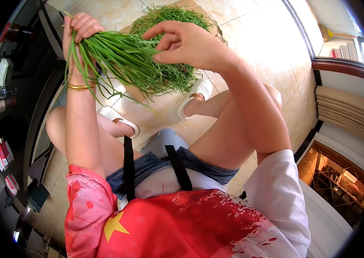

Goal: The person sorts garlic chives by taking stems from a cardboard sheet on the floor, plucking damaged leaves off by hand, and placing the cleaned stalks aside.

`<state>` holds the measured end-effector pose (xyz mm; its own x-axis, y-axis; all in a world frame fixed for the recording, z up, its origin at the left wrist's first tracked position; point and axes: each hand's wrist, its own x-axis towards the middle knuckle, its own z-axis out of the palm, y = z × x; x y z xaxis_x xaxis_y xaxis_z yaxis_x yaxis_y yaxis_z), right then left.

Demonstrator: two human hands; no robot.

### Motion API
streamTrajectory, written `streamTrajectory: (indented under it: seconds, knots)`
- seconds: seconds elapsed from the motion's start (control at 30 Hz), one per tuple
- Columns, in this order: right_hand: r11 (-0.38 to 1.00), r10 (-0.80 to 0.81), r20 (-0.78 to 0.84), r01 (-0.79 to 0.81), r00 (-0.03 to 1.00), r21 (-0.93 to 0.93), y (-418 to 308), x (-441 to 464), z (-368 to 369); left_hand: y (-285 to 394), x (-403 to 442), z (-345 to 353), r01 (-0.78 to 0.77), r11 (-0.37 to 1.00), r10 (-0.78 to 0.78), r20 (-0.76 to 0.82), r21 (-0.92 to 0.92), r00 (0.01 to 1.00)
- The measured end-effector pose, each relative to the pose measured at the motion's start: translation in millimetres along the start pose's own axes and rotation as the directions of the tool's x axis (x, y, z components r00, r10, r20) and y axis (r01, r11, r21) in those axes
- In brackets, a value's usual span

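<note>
Green stalks (119, 53) — in left hand (83, 29)

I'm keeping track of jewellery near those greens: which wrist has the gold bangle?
The left wrist wears the gold bangle, just below the left hand gripping the bunch of green blades. The right wrist is bare.

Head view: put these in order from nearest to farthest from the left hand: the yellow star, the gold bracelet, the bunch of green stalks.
1. Bunch of green stalks: gripped in the left hand.
2. Gold bracelet: around that wrist.
3. Yellow star: on the shirt, left side.
</note>
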<state>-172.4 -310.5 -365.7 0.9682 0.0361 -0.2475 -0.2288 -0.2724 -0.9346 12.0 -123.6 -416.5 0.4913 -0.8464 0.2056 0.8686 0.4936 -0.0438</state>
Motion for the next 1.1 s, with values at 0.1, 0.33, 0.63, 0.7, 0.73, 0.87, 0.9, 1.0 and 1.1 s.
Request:
streamTrajectory:
  seconds: [0.1, 0.33, 0.63, 0.7, 0.73, 0.87, 0.9, 1.0, 1.1]
  knots:
    - [0.998, -0.003, -0.005, 0.003, 1.0, -0.058, -1, -2, -3, 3, -1, 1, -0.01, 1.0, 0.009, 0.016, 0.009, 1.0]
    - [0.999, -0.026, -0.064, 0.024, 0.998, -0.037, 0, -5, -11, 4, 0, 4, -0.027, 0.997, 0.022, 0.077, 0.07, 0.997]
    - [0.632, -0.394, -0.445, -0.115, 0.805, -0.767, 26, -2, -40, 6, 3, 11, 0.006, 0.998, -0.017, 0.168, 0.062, 0.986]
    - [0.434, -0.614, -0.378, -0.103, 0.693, -0.895, 44, 3, -42, 6, 3, 10, 0.006, 1.0, -0.009, 0.154, 0.022, 0.988]
    - [0.324, -0.708, -0.316, -0.106, 0.631, -0.94, 40, 2, -41, 5, 3, 10, 0.007, 1.0, -0.01, 0.156, 0.021, 0.988]
    - [0.704, -0.023, -0.435, -0.294, 0.9, -0.646, -19, -11, -18, 4, 2, 8, -0.017, 0.999, 0.021, 0.106, -0.041, 0.994]
    - [0.808, -0.082, -0.385, -0.165, 0.919, -0.565, -19, -12, -15, 3, 2, 7, -0.021, 0.998, 0.026, 0.093, -0.064, 0.995]
    - [0.909, -0.167, -0.284, 0.036, 0.944, -0.415, -14, -8, -7, 4, 1, 5, -0.009, 0.996, 0.018, 0.101, -0.089, 0.995]
    - [0.911, -0.237, -0.274, 0.116, 0.932, -0.395, -4, -3, -2, 8, -1, -2, -0.023, 0.993, 0.019, -0.036, -0.117, 0.999]
